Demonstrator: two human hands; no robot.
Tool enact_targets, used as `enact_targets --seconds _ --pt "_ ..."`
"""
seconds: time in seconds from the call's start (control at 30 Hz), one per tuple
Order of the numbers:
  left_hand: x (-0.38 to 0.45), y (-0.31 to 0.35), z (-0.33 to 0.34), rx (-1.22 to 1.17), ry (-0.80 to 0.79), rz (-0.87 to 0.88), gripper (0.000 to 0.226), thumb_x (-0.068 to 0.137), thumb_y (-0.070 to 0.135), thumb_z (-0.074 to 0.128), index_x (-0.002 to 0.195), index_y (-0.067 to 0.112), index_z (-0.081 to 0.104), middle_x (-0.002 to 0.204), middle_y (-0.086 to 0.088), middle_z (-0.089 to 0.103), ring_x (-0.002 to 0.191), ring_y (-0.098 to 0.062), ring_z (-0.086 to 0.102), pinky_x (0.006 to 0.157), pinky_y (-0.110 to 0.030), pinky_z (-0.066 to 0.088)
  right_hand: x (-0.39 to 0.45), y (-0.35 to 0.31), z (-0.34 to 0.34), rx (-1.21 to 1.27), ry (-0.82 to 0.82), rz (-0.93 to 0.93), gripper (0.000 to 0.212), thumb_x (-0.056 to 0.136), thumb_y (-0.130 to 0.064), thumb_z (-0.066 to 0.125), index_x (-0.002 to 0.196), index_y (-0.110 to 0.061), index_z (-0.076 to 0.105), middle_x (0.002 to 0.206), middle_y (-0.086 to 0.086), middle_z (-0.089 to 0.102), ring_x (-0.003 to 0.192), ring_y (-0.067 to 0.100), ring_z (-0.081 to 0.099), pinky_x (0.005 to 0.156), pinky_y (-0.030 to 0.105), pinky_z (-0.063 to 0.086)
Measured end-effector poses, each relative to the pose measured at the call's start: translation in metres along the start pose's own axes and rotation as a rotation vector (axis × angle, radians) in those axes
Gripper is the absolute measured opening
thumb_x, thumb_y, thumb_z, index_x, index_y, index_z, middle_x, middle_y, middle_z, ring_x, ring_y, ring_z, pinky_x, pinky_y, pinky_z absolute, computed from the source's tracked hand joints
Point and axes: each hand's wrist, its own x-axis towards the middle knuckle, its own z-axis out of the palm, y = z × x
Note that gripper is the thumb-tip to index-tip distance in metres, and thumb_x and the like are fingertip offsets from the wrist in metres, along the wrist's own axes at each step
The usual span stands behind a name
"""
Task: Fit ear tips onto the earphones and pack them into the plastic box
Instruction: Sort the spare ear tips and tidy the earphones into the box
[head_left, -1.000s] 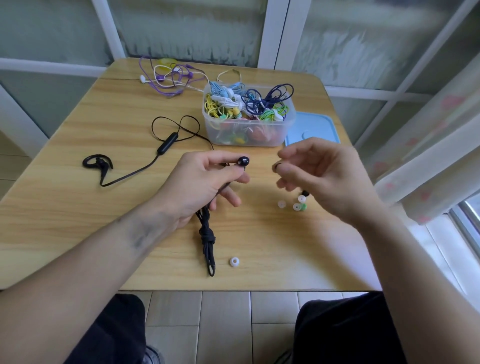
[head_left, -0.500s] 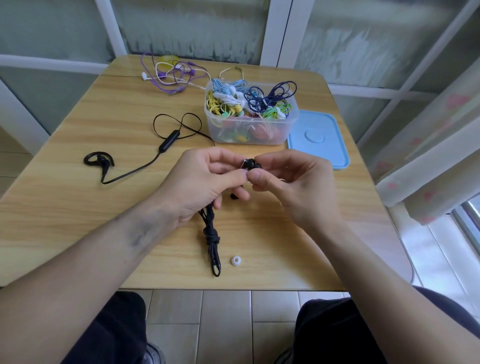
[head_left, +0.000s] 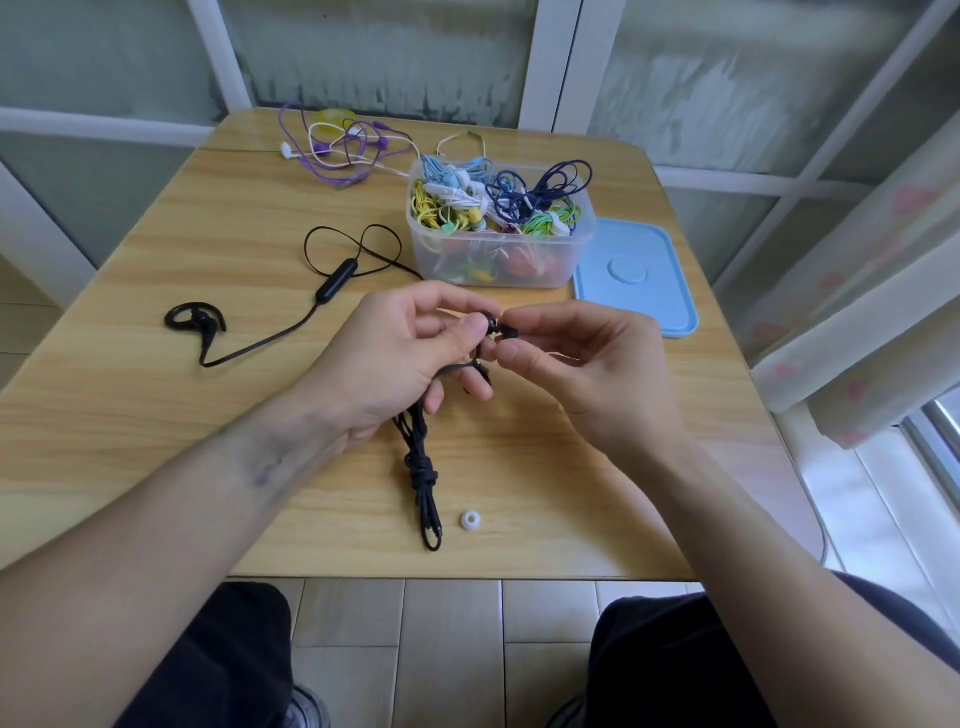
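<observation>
With the right hand (head_left: 582, 364) now brought across from a second ago, it pinches what appears to be a black ear tip (head_left: 508, 331) against the earbud (head_left: 491, 326) gripped by the left hand (head_left: 400, 353), the plastic box (head_left: 498, 228) just beyond both, fitting apparently underway.

Wood-grain counter (head_left: 156, 415) against frosted window panes (head_left: 374, 52); white curtain (head_left: 857, 312) hangs off counter's right edge; tiled floor (head_left: 447, 649) below counter's near edge.
</observation>
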Motion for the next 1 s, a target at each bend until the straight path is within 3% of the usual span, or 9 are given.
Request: enact_targets --seconds 0.13,0.23,0.37,0.5,0.7,0.9,1.0 --pt "-0.0006 0.0014 -0.0002 -0.06 0.022 0.009 0.021 0.091 0.01 0.062 0.11 0.004 0.061 0.085 -0.014 0.074 0.069 -0.033 0.072 0.037 -0.022 0.039 0.0019 -0.0012 -0.0061 0.107 0.003 0.055 0.017 0.079 -0.005 0.078 0.095 -0.009 0.074 0.09 0.007 0.078 0.085 0.024 0.076 0.076 0.032 0.06" --pt "-0.0017 0.0012 0.0018 -0.024 0.015 0.037 0.021 0.091 0.01 0.062 0.111 0.005 0.061 0.086 -0.012 0.075 0.066 -0.032 0.072 0.037 -0.023 0.039 0.0032 -0.0035 -0.0087 0.097 0.015 0.028 0.026 0.07 -0.019 0.081 0.095 -0.013 0.074 0.087 0.006 0.078 0.083 0.024 0.076 0.073 0.035 0.06" --pt "-0.0014 0.0017 0.0037 0.042 -0.001 0.072 0.019 0.089 0.012 0.064 0.108 0.008 0.065 0.081 -0.01 0.076 0.061 -0.029 0.071 0.036 -0.022 0.037 0.0031 -0.0039 -0.0076 0.092 0.015 0.009 0.025 0.065 -0.021 0.084 0.087 -0.014 0.076 0.077 0.007 0.077 0.07 0.016 0.071 0.068 0.039 0.054" --pt "-0.0025 0.0024 0.0028 0.048 -0.003 0.078 0.015 0.087 0.01 0.065 0.102 0.011 0.067 0.076 -0.011 0.075 0.054 -0.025 0.068 0.036 -0.023 0.033 0.0015 -0.0038 -0.0033 0.137 0.006 -0.007 0.024 0.066 -0.013 0.083 0.087 -0.006 0.075 0.071 0.008 0.075 0.065 0.012 0.069 0.066 0.021 0.053" --pt "-0.0019 -0.0007 0.0032 0.004 0.048 0.066 0.015 0.087 0.009 0.064 0.101 0.01 0.067 0.076 -0.011 0.074 0.051 -0.024 0.065 0.037 -0.023 0.028 -0.0006 -0.0053 -0.0026 0.138 -0.056 0.003 0.019 0.082 -0.006 0.074 0.099 -0.013 0.075 0.081 0.005 0.078 0.075 0.016 0.071 0.074 0.025 0.057" --pt "-0.0016 0.0008 0.0038 0.008 0.034 0.036 0.013 0.088 0.01 0.063 0.1 0.01 0.066 0.078 -0.011 0.075 0.048 -0.021 0.062 0.038 -0.022 0.026 0.0013 -0.0072 -0.004 0.112 -0.072 0.032 0.014 0.082 -0.008 0.072 0.095 -0.013 0.072 0.073 -0.007 0.075 0.064 0.004 0.067 0.057 0.015 0.05" --pt "-0.0009 0.0002 0.0031 -0.031 0.037 0.009 0.013 0.089 0.008 0.061 0.1 0.011 0.067 0.078 -0.012 0.074 0.047 -0.02 0.061 0.036 -0.021 0.027 0.002 -0.0065 -0.0048 0.141 -0.094 0.051 0.02 0.08 -0.012 0.072 0.1 -0.012 0.072 0.076 -0.005 0.075 0.067 0.006 0.068 0.061 0.017 0.052"
